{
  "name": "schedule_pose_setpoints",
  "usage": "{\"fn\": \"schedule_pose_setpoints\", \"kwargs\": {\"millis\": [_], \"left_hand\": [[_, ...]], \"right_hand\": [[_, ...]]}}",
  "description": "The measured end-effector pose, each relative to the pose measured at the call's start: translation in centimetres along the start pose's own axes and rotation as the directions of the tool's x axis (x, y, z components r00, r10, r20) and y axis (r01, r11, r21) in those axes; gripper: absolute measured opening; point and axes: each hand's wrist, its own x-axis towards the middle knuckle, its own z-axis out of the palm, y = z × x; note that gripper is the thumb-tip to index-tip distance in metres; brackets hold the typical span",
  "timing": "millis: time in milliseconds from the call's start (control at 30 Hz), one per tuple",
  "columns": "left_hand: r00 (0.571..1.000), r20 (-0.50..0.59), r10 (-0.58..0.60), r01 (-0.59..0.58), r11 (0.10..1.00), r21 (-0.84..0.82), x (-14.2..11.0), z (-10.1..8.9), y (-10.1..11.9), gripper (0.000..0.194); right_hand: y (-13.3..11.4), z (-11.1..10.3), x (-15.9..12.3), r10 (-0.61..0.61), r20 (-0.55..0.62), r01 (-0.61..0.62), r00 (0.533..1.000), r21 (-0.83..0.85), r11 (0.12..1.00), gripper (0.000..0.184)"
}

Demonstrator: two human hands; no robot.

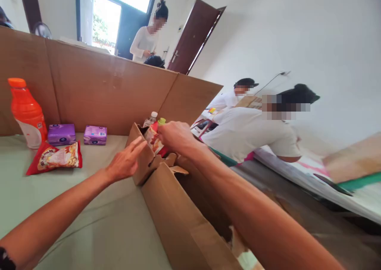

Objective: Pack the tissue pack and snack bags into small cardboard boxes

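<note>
My right hand (175, 137) is closed around a red snack packet (154, 139) and holds it at the mouth of a brown paper bag (149, 162). My left hand (126, 162) rests against the bag's near side with its fingers stretched out. Inside the bag I see the top of a clear bottle (151, 119) and a green cap (161, 121). On the pale green table cover (98, 218) to the left lie a red snack bag (55, 158), two purple packs (61, 134) (95, 135) and an orange drink bottle (27, 113).
A tall cardboard wall (98, 87) stands along the back of the table, and another cardboard panel (184, 226) runs along its right side. Beyond it two people in white sit at another table (297, 174). A third person stands near the open door (196, 35).
</note>
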Motion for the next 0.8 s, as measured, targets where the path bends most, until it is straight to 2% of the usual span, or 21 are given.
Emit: {"fn": "schedule_pose_setpoints", "kwargs": {"millis": [100,167,267,333,400,467,567,600,667,733,800], "left_hand": [[0.997,-0.048,-0.068,0.068,0.998,-0.001,-4.1,-0.4,-0.7,0.076],[0.989,-0.069,-0.129,0.129,0.992,-0.004,-7.0,-0.7,-1.5,0.069],[0.973,-0.085,-0.212,0.213,0.977,0.002,-10.5,-1.2,-2.9,0.059],[0.965,-0.091,-0.246,0.248,0.969,0.012,-12.3,-1.5,-3.6,0.052],[0.962,-0.095,-0.256,0.259,0.966,0.019,-13.5,-1.6,-4.2,0.044],[0.968,-0.106,-0.226,0.230,0.973,0.034,-14.5,-1.5,-4.8,0.038],[0.980,-0.141,-0.138,0.149,0.986,0.069,-15.1,-1.3,-5.3,0.033],[0.983,-0.148,-0.109,0.120,0.990,0.071,-15.0,-1.2,-5.3,0.032],[0.986,-0.160,-0.054,0.065,0.996,0.061,-14.1,-1.2,-4.5,0.029],[0.984,-0.175,0.025,-0.016,0.998,0.053,-12.4,-1.4,-2.6,0.027],[0.975,-0.194,0.112,-0.105,0.993,0.045,-10.0,-1.6,0.2,0.026]], "right_hand": [[1.3,-4.1,-1.8,0.089,-0.122,-0.089,0.988,0.001,0.996,0.029],[1.4,-5.9,-2.2,0.139,-0.241,-0.126,0.960,0.072,0.989,0.026],[-0.1,-6.7,-1.3,0.180,-0.416,-0.078,0.891,0.250,0.965,0.024],[-1.7,-6.2,-0.1,0.161,-0.433,0.012,0.887,0.369,0.929,0.022],[-2.6,-5.4,0.8,0.098,-0.388,0.114,0.916,0.487,0.866,0.019],[-2.1,-4.3,0.7,0.065,-0.378,0.186,0.923,0.590,0.786,0.018],[1.9,-1.8,-1.9,0.136,-0.397,0.194,0.908,0.685,0.702,0.019],[3.7,-0.7,-3.3,0.162,-0.363,0.160,0.917,0.711,0.685,0.020],[7.6,1.8,-6.5,0.197,-0.220,0.039,0.955,0.754,0.656,0.020],[10.9,4.6,-9.6,0.230,-0.064,-0.102,0.971,0.762,0.640,0.021],[13.0,7.3,-12.2,0.266,0.027,-0.196,0.964,0.749,0.633,0.023]]}}
